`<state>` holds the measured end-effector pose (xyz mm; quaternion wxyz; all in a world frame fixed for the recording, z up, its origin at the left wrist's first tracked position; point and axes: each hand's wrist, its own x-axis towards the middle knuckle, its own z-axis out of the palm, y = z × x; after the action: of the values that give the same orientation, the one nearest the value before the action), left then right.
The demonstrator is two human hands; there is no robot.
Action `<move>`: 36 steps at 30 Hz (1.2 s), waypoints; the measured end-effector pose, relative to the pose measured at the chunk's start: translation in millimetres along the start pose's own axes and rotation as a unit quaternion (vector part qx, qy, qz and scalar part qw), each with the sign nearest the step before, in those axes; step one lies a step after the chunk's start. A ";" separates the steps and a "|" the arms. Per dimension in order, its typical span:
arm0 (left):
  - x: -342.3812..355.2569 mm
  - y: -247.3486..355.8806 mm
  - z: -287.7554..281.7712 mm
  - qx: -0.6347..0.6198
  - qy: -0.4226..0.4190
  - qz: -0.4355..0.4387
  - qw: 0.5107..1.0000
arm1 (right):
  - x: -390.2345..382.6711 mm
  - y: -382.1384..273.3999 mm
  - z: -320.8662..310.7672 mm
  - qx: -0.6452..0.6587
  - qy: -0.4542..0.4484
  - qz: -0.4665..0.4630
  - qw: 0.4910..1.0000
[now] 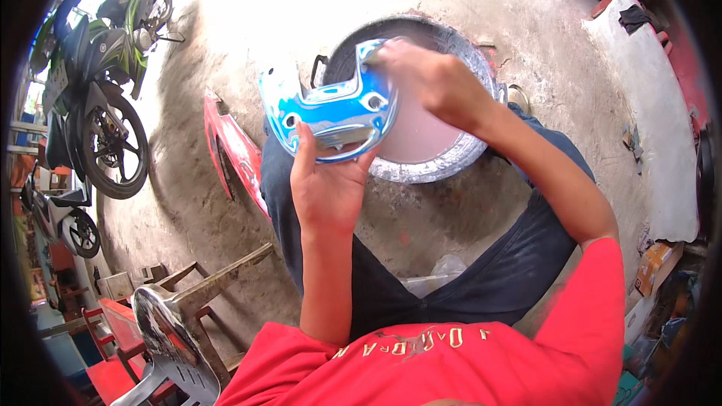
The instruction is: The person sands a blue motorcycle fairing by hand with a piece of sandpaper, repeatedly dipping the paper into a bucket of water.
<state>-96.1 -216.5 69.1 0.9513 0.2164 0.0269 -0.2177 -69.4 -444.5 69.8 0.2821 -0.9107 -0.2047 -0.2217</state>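
Observation:
My left hand (pixel 329 188) grips a blue and silver motorcycle grab rail (pixel 335 116) from its near edge, thumb on the face beside a bolt hole. Two prongs of the rail point away from me, and its surface looks glossy with patchy silver areas. At the tip of the right prong my right hand (pixel 432 75) is closed, its fingers pressed together and smeared by motion. Whatever it pinches, if anything, is hidden. Below both hands, a round basin (pixel 421 173) with a whitish, splashed rim holds cloudy greyish water (pixel 421 131).
A red and white fairing panel (pixel 229 139) lies on the concrete floor (pixel 406 214) left of my knee. Motorcycles (pixel 113 135) stand at the far left. A worn chair (pixel 177 338) and a wooden frame (pixel 226 278) are near left; a cardboard box (pixel 656 267) is at right.

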 end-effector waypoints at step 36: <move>3.6 11.1 -8.8 0.037 0.118 0.062 0.990 | 3.2 -18.0 9.2 -0.001 0.007 0.020 1.000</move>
<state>-87.8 -205.1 65.0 0.9445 0.2769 0.1176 -0.1324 -73.1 -424.6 72.2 0.2869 -0.9132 -0.1843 -0.2231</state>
